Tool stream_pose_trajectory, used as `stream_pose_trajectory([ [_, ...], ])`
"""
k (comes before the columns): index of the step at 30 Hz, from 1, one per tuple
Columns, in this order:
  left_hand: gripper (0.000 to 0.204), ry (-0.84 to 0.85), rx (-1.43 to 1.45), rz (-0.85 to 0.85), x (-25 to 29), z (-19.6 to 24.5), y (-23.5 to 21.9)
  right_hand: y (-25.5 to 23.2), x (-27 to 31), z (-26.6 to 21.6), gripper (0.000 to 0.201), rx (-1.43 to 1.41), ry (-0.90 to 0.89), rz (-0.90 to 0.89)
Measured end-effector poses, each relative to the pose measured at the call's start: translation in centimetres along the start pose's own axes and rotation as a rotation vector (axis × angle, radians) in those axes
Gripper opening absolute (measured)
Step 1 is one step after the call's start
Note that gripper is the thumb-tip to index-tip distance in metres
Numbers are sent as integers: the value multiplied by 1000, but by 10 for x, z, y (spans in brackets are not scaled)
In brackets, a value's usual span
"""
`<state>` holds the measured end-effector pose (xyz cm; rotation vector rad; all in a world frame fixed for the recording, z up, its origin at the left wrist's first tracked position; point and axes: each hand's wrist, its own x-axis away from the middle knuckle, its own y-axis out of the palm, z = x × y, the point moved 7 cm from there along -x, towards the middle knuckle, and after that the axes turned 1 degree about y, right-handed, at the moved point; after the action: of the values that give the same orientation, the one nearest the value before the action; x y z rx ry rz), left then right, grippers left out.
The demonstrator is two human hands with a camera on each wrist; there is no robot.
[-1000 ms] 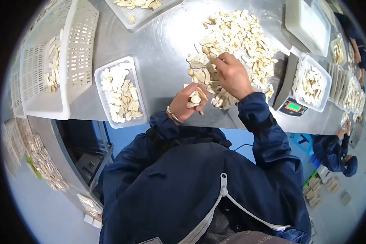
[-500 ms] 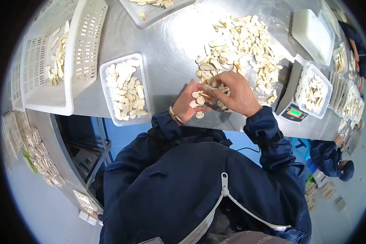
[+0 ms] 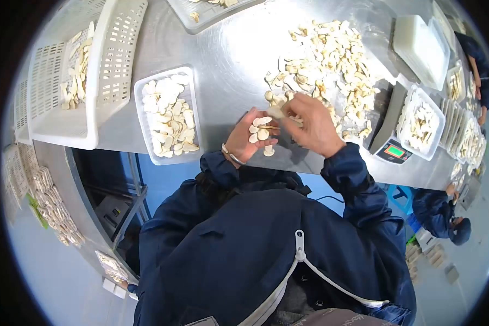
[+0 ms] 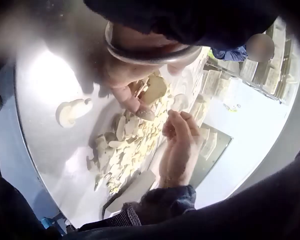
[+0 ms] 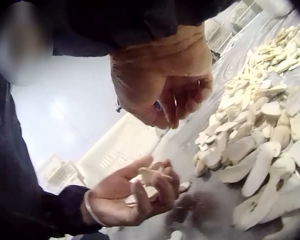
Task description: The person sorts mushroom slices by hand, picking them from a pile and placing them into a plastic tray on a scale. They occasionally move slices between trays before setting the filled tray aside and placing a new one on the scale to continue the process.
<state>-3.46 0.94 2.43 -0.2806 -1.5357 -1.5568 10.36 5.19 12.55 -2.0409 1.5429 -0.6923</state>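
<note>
Several pale mushroom slices lie in my left hand, whose fingers curl round them in the right wrist view. My right hand pinches another mushroom slice between thumb and fingers, just to the right of the left hand. A loose slice rests on the steel table below the left fingertips. Beyond both hands spreads a large pile of mushroom slices.
On the left stand a white tray of slices and a tall perforated basket. A scale with a filled tray is at the right, near stacked trays. Other people work at the far right.
My right hand has come back from the pile toward the left hand with a slice. The left hand has turned and opened somewhat, showing more slices. A slice now lies below it.
</note>
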Motion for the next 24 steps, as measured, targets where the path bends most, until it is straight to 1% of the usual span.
stream_pose_trajectory([
  [1,34,-3,-3,-52,-1,-2,2,-2,4,-8,17,8,41,-5],
  [4,34,-2,-2,-194,-8,-10,-4,-10,5,30,23,312,138,250],
  [5,34,-3,3,-233,-10,-12,-9,-4,5,37,27,377,149,231],
  [6,33,-8,7,-271,-10,-13,-10,1,3,37,28,409,144,220],
  [8,32,25,22,-253,-11,-11,-17,12,-1,35,28,479,137,194],
  [9,31,44,29,-247,-12,-10,-18,14,-4,36,25,472,78,251],
  [11,28,78,26,-232,-13,-6,-18,19,-6,41,22,483,82,254],
  [15,27,143,-57,-171,-10,-1,-13,22,-2,46,17,478,108,275],
  [18,31,148,-122,-141,-11,3,-12,8,4,45,16,360,163,305],
  [19,33,128,-163,-101,-11,3,-8,3,7,43,16,335,192,263],
  [21,37,91,-249,-26,-9,7,5,-8,14,21,17,198,118,258],
  [22,39,62,-221,-49,-9,6,17,-15,17,9,17,129,80,255],
  [23,41,32,-195,-72,-8,6,28,-19,17,-2,18,102,61,170],
  [24,42,3,-169,-92,-8,4,35,-24,19,3,18,126,81,230],
])
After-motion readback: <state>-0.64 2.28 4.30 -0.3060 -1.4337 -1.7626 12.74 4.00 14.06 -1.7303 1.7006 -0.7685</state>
